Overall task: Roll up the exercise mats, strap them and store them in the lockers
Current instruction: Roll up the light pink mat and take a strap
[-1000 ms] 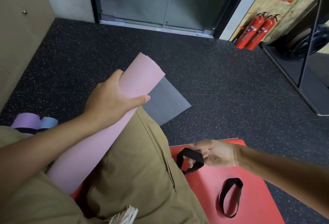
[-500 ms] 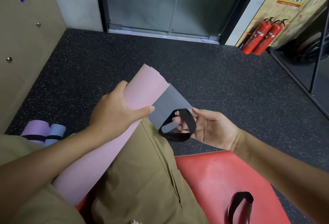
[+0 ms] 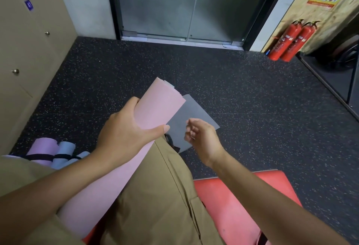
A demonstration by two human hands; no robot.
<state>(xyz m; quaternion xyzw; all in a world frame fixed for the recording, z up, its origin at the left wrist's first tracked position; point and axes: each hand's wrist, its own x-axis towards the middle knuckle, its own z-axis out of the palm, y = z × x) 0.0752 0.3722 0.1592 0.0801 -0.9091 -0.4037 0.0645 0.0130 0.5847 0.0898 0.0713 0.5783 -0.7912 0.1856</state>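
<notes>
My left hand grips a rolled pink mat near its upper end; the roll slants down across my lap. My right hand hovers just right of the roll with loosely curled fingers and nothing visibly in them. A black strap shows partly below my left thumb, against my knee, a little apart from the right fingers. A grey mat lies flat on the floor behind the roll. A red mat lies under me at the lower right.
Rolled purple and blue mats with black straps lie on the floor at the left. Beige lockers line the left wall. Two red fire extinguishers stand at the far right beside glass doors.
My right hand brought a black strap up from the red mat to the roll's end. Now it no longer holds the strap, which lies by my knee. The view tilted upward.
</notes>
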